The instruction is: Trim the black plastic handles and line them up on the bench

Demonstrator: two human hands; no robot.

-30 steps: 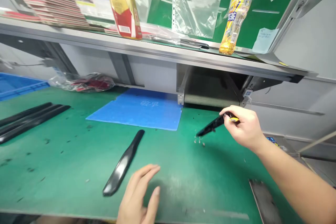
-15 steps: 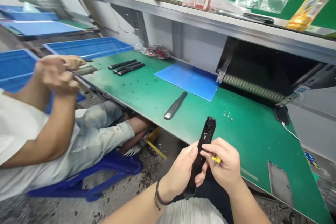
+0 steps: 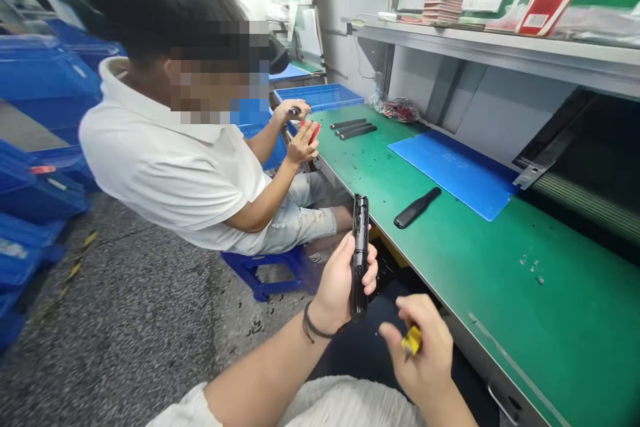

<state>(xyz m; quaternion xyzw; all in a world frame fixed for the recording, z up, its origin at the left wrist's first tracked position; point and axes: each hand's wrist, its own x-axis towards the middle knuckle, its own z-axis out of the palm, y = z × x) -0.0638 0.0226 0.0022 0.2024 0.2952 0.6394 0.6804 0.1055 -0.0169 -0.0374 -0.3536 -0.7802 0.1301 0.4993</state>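
Observation:
My left hand [image 3: 336,285] is closed around the lower part of a long black plastic casing [image 3: 361,233]. The casing stands nearly upright, its hollow, ribbed inside facing me. Lower down and to the right, apart from the casing, my right hand [image 3: 425,347] keeps a small yellow tool [image 3: 411,340] against its curled fingers. A dark tip shows at the tool's lower end; its exact kind is unclear. The thumb is spread away from the index finger. On the bench beyond lies another black casing [image 3: 417,207], its smooth outside up.
A co-worker in a white shirt [image 3: 170,167] sits at left, holding a dark piece and something red. The green bench [image 3: 480,260] carries a blue sheet [image 3: 455,170], several black casings [image 3: 354,128] and small white bits [image 3: 531,268]. A shelf [image 3: 480,47] runs above.
My view has swung left, bringing the co-worker into sight. My right hand has come away from the casing, down and right, with the yellow tool; the casing is held more upright.

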